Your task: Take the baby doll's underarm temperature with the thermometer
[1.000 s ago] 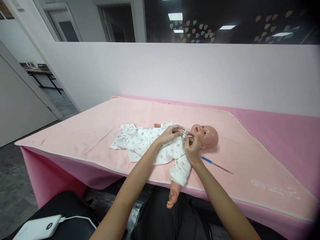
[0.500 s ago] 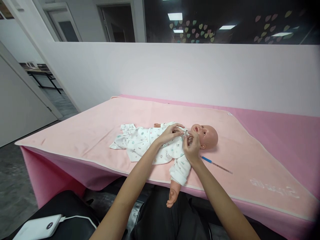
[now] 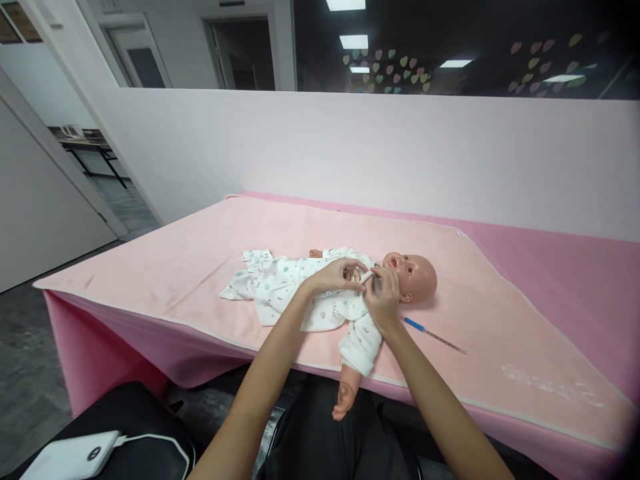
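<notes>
Seen from the head camera, a person's left hand (image 3: pixel 336 275) and right hand (image 3: pixel 384 293) meet at the chest of a baby doll (image 3: pixel 420 272), the fingers of both pinched together on the white front of its printed shirt (image 3: pixel 333 311) just below the neck. The doll lies on its back, its head just right of the fingers, its trousers (image 3: pixel 277 283) stretching away to their left, and one bare forearm (image 3: pixel 347 387) hanging over the bench edge on the near side of them.

A slender rod with a blue end (image 3: pixel 415 325) rests on the pink blanket (image 3: pixel 200 253), nearer and to the right of the fingers. Farther right, pale lettering (image 3: pixel 550 385) marks the blanket, too faint to read. A small tag (image 3: pixel 460 233) beyond and right of the fingers is also illegible. Well to their left and nearer the camera, a white device (image 3: pixel 73 457) with a cable bears a round dark mark, too small to make out.
</notes>
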The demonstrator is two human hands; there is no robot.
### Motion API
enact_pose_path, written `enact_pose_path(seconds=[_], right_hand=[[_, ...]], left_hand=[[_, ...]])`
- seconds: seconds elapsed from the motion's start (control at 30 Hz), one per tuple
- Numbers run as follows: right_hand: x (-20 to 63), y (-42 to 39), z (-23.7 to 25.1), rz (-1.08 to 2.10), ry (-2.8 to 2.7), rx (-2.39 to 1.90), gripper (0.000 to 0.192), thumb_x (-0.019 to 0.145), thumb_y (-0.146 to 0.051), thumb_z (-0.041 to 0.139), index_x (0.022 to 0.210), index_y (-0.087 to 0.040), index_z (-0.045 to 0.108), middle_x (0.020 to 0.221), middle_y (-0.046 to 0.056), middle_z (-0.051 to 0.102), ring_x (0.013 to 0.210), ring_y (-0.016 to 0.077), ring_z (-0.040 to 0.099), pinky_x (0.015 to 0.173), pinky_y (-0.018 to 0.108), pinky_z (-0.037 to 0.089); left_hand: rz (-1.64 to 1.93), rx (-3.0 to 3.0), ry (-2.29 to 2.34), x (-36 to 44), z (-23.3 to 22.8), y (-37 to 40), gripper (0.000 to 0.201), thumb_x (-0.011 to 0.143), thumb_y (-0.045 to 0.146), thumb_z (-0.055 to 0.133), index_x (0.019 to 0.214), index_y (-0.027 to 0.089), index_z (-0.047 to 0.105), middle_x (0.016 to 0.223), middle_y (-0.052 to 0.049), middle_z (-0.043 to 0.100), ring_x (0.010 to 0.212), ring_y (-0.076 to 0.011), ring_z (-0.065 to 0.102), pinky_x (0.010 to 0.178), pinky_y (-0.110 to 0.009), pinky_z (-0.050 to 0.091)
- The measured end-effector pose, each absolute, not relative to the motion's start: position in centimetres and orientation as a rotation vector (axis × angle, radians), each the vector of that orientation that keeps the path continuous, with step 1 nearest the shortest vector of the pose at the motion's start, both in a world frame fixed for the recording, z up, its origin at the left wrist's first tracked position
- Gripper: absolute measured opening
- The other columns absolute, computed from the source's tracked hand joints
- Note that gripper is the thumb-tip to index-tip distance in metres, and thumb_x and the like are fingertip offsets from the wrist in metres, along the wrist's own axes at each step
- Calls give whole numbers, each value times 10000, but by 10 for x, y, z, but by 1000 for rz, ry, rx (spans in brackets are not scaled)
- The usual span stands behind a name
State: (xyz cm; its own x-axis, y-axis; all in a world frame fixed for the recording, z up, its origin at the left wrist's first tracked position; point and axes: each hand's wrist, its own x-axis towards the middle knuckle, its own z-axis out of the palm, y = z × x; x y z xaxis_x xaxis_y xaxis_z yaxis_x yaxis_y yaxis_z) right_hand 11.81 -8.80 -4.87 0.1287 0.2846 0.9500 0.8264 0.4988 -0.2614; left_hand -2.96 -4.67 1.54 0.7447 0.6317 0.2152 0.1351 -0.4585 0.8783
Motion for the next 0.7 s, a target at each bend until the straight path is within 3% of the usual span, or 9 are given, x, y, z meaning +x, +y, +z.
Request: enact_pose_path(seconds=[0.2, 0.4, 0.53, 0.7], right_hand=[[120, -86, -49, -530, -1397, -993, 158, 812, -131, 450, 923, -185, 549, 850, 73, 607, 861, 191, 560, 793, 386, 490], [115, -88, -46, -496, -1405, -1028, 210, 816, -110, 407, 924, -193, 567, 903, 77, 595, 921, 191, 546, 844, 399, 459], [104, -91, -41, -507, -1593, -1007, 246, 785, -97, 442, 956, -202, 586, 996, 71, 592, 990, 204, 526, 902, 408, 406], [101, -96, -40, -451, -1725, -1103, 216, 765, -142, 500, 951, -185, 602, 856, 55, 589, 873, 203, 520, 845, 390, 408]], left_hand=[[628, 1979, 534, -43, 15, -41, 426, 603, 283, 733, 993, 155, 618, 752, -5, 565, 595, -75, 455, 524, -199, 329], [792, 1900, 515, -45, 3, -38, 315, 650, 189, 688, 956, 144, 630, 952, -75, 613, 879, -148, 545, 774, -252, 411], [799, 1869, 505, -43, -2, -39, 257, 670, 203, 672, 909, 123, 624, 867, -66, 620, 813, -143, 565, 744, -254, 425], [749, 1906, 502, -47, 2, -42, 287, 673, 272, 682, 908, 118, 624, 837, -58, 626, 749, -127, 556, 692, -242, 419]])
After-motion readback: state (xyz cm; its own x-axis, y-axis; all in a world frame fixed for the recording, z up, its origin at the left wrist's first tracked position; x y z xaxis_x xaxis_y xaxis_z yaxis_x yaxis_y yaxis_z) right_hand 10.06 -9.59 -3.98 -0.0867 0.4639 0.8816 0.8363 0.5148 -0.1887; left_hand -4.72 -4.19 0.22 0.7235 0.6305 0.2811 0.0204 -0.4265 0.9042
